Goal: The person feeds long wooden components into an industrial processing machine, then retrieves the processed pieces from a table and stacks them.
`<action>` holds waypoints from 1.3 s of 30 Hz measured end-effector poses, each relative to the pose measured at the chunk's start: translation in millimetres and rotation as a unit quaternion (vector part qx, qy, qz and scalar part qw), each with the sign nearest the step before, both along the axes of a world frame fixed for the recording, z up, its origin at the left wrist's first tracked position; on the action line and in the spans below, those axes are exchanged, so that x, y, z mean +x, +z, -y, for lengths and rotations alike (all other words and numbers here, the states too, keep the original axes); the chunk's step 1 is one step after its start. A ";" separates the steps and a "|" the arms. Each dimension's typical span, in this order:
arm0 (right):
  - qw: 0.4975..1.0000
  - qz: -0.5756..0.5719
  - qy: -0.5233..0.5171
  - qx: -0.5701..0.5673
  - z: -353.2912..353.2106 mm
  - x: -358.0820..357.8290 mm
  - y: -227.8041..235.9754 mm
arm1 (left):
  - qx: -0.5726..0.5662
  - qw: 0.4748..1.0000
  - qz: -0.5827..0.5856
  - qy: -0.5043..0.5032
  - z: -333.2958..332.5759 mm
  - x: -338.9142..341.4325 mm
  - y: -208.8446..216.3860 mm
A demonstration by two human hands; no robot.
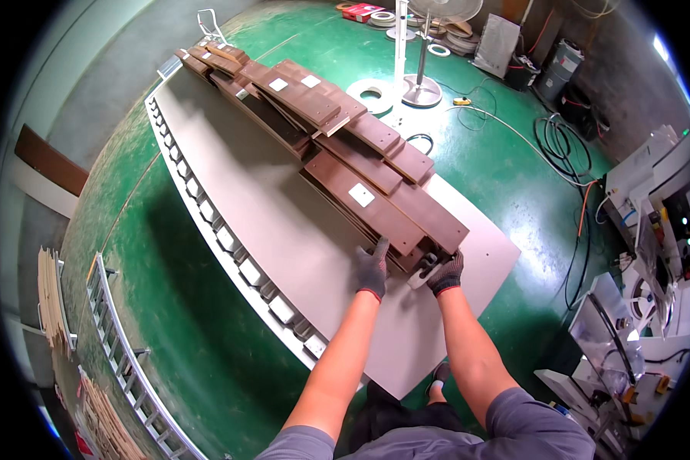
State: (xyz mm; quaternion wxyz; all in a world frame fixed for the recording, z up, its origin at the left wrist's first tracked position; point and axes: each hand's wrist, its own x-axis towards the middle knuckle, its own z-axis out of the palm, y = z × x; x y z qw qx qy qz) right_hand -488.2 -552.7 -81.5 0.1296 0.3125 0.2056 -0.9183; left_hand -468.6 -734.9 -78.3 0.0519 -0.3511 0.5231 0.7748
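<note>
Both my hands wear dark knit gloves with red cuffs. My left hand (371, 270) lies against the near left corner of a stack of brown boards (364, 195), its visible fingers apart. At the stack's near end my right hand (447, 274) closes around a small black-and-grey item (425, 271); its kind is hard to make out, and part of it is hidden by the hand. Pale square labels (361, 195) show on some boards. The boards lie in overlapping, uneven layers on a long light grey panel (284, 207), which reaches to my waist.
Several white blocks (250, 272) line the panel's left side. A metal ladder (134, 368) lies on the green floor to the left. Beyond the boards stand a fan (422, 88) and a white ring (371, 96). Cables (563, 153) and stacked machine parts (613, 330) occupy the right.
</note>
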 end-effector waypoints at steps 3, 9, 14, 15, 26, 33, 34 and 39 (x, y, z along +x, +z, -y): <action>1.000 -0.013 -0.021 -0.004 14.2 -1.3 0.0 | -0.001 0.999 -0.028 0.033 -2.5 -8.6 -15.4; 0.993 -0.002 0.116 0.036 28.9 26.7 -5.9 | -0.081 0.994 -0.061 0.047 18.6 9.2 -7.3; 0.944 0.010 0.261 0.203 54.9 46.2 -21.2 | -0.221 0.974 -0.048 -0.008 79.3 50.1 -11.6; 0.922 -0.007 0.308 0.237 59.3 38.6 5.3 | -0.232 0.972 -0.026 -0.035 91.8 55.4 4.5; 0.710 -0.277 0.429 0.486 46.7 58.5 48.1 | -0.180 0.974 -0.133 -0.038 29.7 102.1 24.5; 0.698 -0.257 0.441 0.502 -92.7 157.0 45.3 | -0.221 0.972 -0.056 -0.061 -108.3 214.5 19.2; 0.692 -0.253 0.443 0.511 -107.8 172.7 42.6 | -0.239 0.969 -0.025 -0.059 -124.4 228.4 18.4; 0.688 -0.288 0.386 0.543 -147.2 220.2 30.3 | -0.305 0.951 0.019 -0.054 -190.7 274.3 64.2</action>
